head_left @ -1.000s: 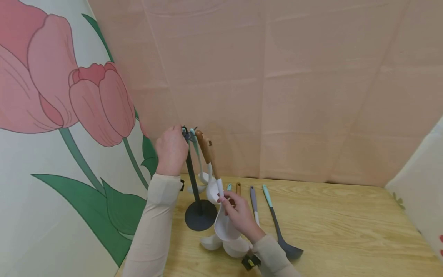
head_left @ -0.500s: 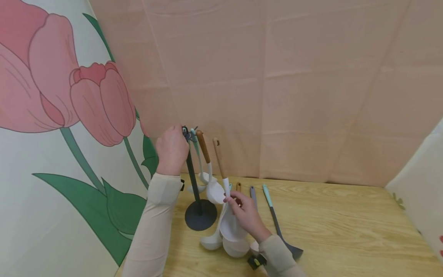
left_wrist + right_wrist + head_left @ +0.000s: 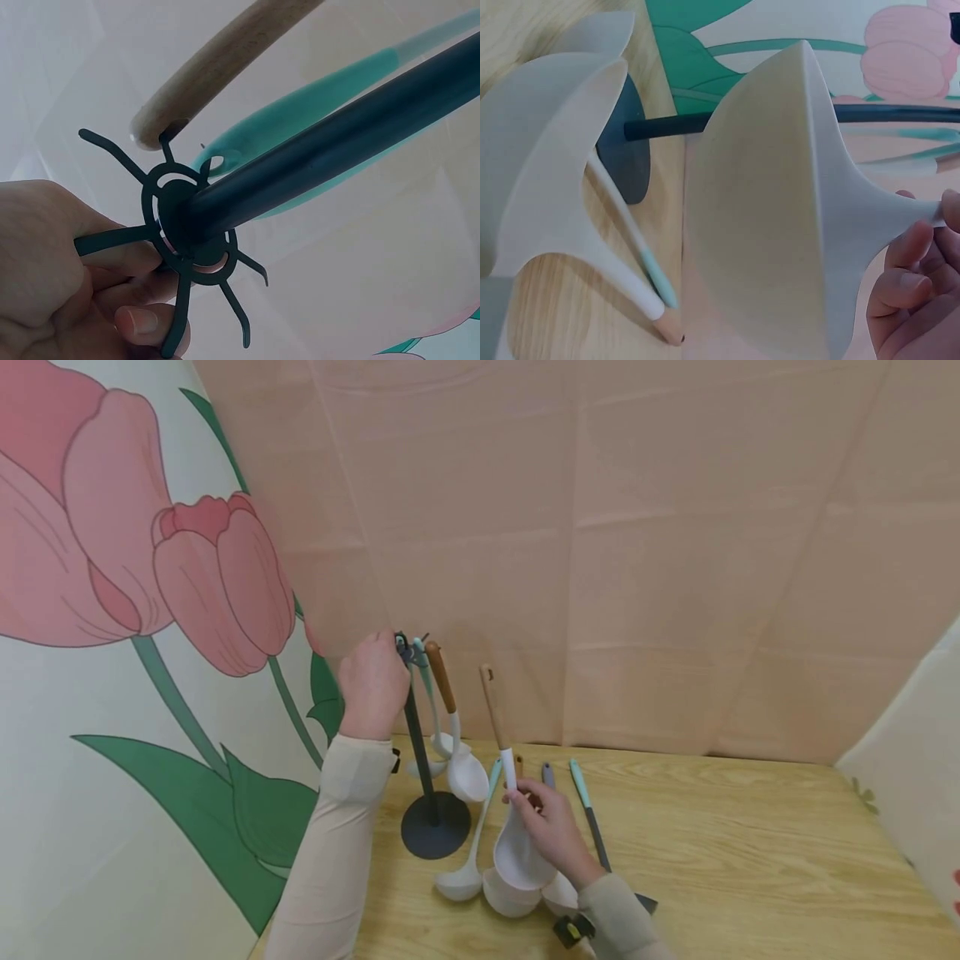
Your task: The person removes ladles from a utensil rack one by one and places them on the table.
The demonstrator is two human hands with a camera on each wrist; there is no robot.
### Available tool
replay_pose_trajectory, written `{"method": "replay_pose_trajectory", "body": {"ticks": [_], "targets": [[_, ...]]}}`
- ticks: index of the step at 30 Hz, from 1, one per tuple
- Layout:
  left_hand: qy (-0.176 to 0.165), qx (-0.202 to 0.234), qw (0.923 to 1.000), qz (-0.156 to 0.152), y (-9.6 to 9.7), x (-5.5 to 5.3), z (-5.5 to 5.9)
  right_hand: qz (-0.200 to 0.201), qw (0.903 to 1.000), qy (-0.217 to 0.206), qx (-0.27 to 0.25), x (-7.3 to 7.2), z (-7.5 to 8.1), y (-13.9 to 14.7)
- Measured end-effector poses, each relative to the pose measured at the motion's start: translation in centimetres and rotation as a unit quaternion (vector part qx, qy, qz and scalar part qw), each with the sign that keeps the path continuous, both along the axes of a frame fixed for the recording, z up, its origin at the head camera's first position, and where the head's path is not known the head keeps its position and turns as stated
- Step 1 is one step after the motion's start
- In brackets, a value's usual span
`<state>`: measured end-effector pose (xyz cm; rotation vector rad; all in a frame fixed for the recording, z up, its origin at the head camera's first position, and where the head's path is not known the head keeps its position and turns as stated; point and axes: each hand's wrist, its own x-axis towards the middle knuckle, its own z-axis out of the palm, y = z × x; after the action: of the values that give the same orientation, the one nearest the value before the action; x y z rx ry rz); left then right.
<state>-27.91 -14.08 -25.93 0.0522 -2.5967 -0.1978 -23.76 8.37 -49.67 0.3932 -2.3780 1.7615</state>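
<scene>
My left hand [image 3: 373,685] holds the top of a black utensil stand [image 3: 417,747], its fingers at the hooked ring [image 3: 150,210] in the left wrist view. On that stand hang a white ladle with a brown handle [image 3: 440,677] and turquoise-handled utensils [image 3: 300,112]. To the right of the stand, my right hand [image 3: 555,831] pinches the white neck of a ladle [image 3: 517,856] with a light wooden handle. This ladle is upright, bowl down, apart from the hooks. Its broad bowl [image 3: 757,217] fills the middle of the right wrist view.
On the wooden table [image 3: 750,843] lie a white ladle with a turquoise handle [image 3: 459,885], another white bowl [image 3: 512,900], a purple-handled utensil [image 3: 548,773] and a dark utensil with a turquoise handle [image 3: 592,818]. A tulip-patterned wall [image 3: 225,585] stands at the left.
The wooden-handled ladle has moved right, away from the stand, in my right hand. My left hand stays at the stand's top.
</scene>
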Motion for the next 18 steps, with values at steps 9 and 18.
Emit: {"method": "replay_pose_trajectory", "body": {"ticks": [9,18], "targets": [[0.006,0.003,1.0,0.0,0.0,-0.3,-0.2,-0.024,0.9996,0.001,0.015,0.1,-0.6,1.1],[0.009,0.001,1.0,0.003,0.2,-0.3,-0.3,-0.026,0.9992,-0.006,0.028,0.0,-1.3,2.0]]}}
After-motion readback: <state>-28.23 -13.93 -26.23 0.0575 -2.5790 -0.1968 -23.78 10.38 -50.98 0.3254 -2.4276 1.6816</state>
